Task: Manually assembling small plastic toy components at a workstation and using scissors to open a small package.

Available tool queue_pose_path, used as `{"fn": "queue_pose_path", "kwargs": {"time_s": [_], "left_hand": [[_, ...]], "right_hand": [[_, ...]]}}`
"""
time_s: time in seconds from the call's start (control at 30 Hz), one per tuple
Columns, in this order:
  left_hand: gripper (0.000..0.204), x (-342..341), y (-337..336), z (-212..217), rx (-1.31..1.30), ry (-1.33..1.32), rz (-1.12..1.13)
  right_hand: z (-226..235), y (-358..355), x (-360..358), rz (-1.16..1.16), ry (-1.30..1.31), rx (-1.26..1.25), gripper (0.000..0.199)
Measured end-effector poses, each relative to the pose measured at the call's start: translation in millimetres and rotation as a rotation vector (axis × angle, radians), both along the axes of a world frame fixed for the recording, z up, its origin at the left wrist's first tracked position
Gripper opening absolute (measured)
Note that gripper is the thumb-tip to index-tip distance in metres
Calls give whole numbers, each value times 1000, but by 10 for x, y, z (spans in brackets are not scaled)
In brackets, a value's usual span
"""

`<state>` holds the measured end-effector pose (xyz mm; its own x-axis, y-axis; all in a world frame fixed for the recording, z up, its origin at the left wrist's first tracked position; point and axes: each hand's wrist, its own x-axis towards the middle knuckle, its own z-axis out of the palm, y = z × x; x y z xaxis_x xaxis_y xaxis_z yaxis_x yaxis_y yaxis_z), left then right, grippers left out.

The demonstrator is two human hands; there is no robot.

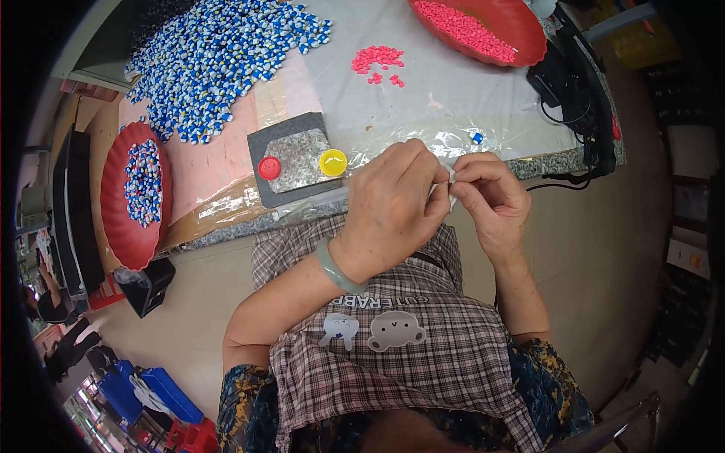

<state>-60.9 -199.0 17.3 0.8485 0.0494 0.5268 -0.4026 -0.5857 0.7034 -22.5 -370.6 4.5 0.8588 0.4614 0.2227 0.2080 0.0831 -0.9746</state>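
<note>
My left hand (393,200) and my right hand (491,196) meet over my lap, just in front of the table edge. Together their fingertips pinch a small white piece (451,183), mostly hidden between the fingers. A pale green bangle (337,269) circles my left wrist. Behind the hands, a single blue-and-white piece (477,137) lies on clear plastic sheeting (453,106). A small cluster of pink pieces (380,62) lies farther back on the same sheet.
A big heap of blue-and-white pieces (219,53) covers the far left of the table. A red tray (124,226) at left holds more of them; another red tray (529,34) at back right holds pink pieces. A red cap (269,167) and yellow cap (333,161) rest on a grey slab (298,155). Black cables (581,106) lie at right.
</note>
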Motion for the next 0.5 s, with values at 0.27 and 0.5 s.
{"fn": "queue_pose_path", "kwargs": {"time_s": [0.27, 0.5], "left_hand": [[19, 32, -2, -95, -21, -57, -86], [15, -4, -43, -124, -154, 1, -192]], "right_hand": [[-35, 3, -33, -26, 432, 174, 11], [-116, 72, 39, -42, 635, 359, 6]]}}
